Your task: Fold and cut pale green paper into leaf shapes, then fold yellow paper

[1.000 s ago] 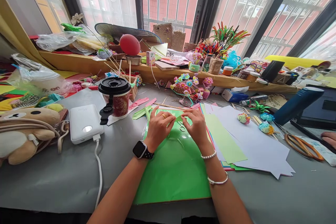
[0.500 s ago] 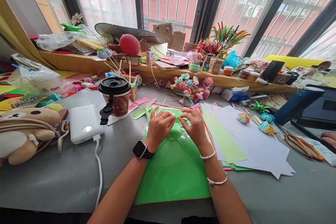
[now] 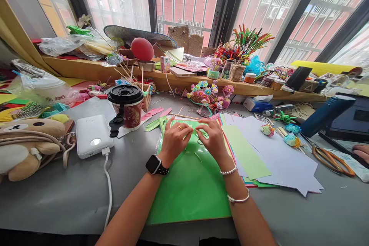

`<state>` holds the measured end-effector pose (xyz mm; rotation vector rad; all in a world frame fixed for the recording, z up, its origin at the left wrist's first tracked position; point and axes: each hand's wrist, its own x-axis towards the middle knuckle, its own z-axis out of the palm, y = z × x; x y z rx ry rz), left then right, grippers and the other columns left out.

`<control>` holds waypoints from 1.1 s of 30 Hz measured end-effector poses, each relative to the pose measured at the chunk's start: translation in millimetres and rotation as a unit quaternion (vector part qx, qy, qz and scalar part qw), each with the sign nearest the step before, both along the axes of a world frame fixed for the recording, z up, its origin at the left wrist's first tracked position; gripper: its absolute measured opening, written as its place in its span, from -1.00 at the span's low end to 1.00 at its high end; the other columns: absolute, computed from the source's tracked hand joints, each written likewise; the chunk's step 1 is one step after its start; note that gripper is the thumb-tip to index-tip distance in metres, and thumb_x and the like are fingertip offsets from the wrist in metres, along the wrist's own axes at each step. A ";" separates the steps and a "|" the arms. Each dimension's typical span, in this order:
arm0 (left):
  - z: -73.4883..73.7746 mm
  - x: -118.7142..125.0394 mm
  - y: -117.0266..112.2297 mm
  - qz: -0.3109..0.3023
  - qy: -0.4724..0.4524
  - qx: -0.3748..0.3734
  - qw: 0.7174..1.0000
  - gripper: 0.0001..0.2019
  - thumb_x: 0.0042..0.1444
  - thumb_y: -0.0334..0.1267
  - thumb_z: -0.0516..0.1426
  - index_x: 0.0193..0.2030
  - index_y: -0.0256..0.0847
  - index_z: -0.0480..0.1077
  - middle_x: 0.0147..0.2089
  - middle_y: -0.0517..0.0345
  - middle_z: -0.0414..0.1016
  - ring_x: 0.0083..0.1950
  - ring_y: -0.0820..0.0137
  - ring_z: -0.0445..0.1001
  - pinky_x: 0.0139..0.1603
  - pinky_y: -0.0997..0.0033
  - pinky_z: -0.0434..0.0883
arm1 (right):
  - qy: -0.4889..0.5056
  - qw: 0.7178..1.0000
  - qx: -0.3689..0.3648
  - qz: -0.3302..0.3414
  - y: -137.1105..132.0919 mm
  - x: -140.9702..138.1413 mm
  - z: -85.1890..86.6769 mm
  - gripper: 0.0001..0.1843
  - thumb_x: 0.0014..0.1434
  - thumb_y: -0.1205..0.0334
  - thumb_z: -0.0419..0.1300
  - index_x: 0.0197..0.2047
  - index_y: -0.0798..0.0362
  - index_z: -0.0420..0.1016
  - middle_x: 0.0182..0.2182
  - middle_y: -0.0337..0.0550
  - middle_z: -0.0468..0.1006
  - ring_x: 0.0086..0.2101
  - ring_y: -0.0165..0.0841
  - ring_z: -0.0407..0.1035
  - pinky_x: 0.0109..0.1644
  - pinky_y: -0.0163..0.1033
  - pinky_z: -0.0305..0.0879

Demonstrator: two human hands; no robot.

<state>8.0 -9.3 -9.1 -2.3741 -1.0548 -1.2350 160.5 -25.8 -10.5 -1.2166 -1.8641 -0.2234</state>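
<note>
A small green paper piece [image 3: 195,126] is pinched between my two hands, mostly hidden by the fingers. My left hand [image 3: 175,140], with a ring and a black watch, closes thumb and fingertips on its left side. From the right, my right hand [image 3: 215,138] grips it with fingertips bent inward; bracelets circle that wrist. Beneath both hands lies a glossy green sheet [image 3: 190,188] with a thin pale paper scrap [image 3: 198,157] on it. Folded light green paper strips [image 3: 157,123] rest just beyond my left hand.
White paper sheets [image 3: 284,161] and a light green strip [image 3: 246,150] lie at the right, near orange-handled scissors [image 3: 334,161]. A lidded coffee cup [image 3: 127,109], a white power bank [image 3: 93,136] and a plush bear [image 3: 34,146] stand left. Another person's hand [image 3: 361,152] shows at the far right.
Both hands stay in nearly the same place. The right fingertips have shifted slightly around the green paper piece.
</note>
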 end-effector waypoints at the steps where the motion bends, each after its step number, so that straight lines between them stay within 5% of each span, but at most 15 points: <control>1: 0.1 -0.1 0.0 0.001 0.000 0.000 1.000 -0.85 0.07 -0.31 0.03 -0.39 -0.13 0.42 -0.39 0.25 0.50 -0.34 0.44 0.42 0.13 0.10 0.06 | 0.001 1.000 0.001 -0.003 -0.1 -0.1 0.0 -0.89 0.07 0.28 0.09 -0.36 0.03 0.44 -0.22 -0.11 0.47 -0.15 -0.24 0.28 -0.05 -0.09 0.14; 27: 0.5 0.3 -0.9 -0.004 -0.001 0.002 1.000 -0.86 0.06 -0.32 0.03 -0.39 -0.12 0.42 -0.39 0.26 0.50 -0.34 0.44 0.41 0.14 0.11 0.04 | 0.014 1.000 -0.004 -0.007 1.0 1.9 -0.6 -0.83 0.02 0.30 0.12 -0.26 0.03 0.42 -0.17 -0.10 0.44 -0.13 -0.24 0.27 -0.02 -0.08 0.13; 33: 0.8 0.1 -1.4 0.003 0.001 -0.006 1.000 -0.86 0.06 -0.30 0.03 -0.33 -0.13 0.41 -0.35 0.23 0.50 -0.30 0.40 0.42 0.12 0.09 0.07 | -0.017 1.000 -0.021 0.015 -0.7 -0.4 0.6 -0.89 0.07 0.26 0.10 -0.37 -0.01 0.46 -0.19 -0.13 0.45 -0.11 -0.23 0.25 -0.05 -0.08 0.14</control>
